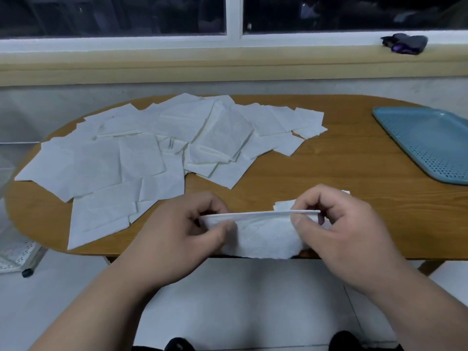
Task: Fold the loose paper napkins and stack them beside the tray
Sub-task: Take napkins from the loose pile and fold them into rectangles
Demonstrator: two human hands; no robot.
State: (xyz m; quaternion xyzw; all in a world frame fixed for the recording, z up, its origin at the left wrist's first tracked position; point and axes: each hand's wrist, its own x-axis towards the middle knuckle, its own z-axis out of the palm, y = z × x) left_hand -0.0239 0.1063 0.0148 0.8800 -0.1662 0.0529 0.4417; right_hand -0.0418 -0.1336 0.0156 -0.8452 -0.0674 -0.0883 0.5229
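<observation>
A wooden oval counter (342, 168) stands under a window. A wide spread of loose paper napkins (141, 153) covers its left and middle, the sheets overlapping. A blue perforated tray (430, 140) lies at the far right, well apart from them. At the near edge the left hand (177, 239) and right hand (342, 236) each pinch one end of a single napkin (266, 236), fingers (217, 231) clenched on its folded top edge, the rest hanging down past the counter's rim. A dark cloth (405, 43) lies on the windowsill
</observation>
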